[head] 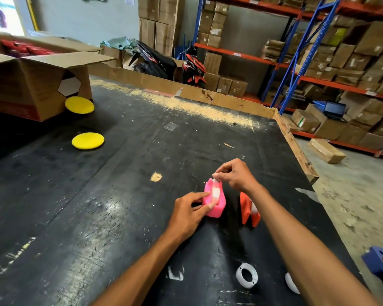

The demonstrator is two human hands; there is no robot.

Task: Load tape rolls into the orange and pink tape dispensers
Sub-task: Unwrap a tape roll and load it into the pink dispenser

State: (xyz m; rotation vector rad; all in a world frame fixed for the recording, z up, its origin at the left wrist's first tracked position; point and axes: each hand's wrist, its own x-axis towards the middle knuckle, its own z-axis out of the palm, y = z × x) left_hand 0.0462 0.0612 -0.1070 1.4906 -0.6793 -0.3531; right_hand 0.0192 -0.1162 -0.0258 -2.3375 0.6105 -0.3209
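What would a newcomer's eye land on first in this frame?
Probably the bright pink dispenser low in the centre of the black table, steadied by the left hand while the right hand pinches tape at its far end. Next, the orange dispenser just to its right, and two yellow discs far left.

On the table [119, 195], two dispensers stand side by side near the right edge, one [215, 200] left of the other [249, 212]. The left hand [189, 212] touches the left one's near side; the right hand [236, 175] is at its far end. Nearer the viewer lie a ring [247, 275] and, right of it, a second [291, 282] partly behind the right forearm. Far left sits a box [31, 85], one disc [79, 104] against it, another [88, 140] nearer. Shelves [318, 62] stand behind, right.
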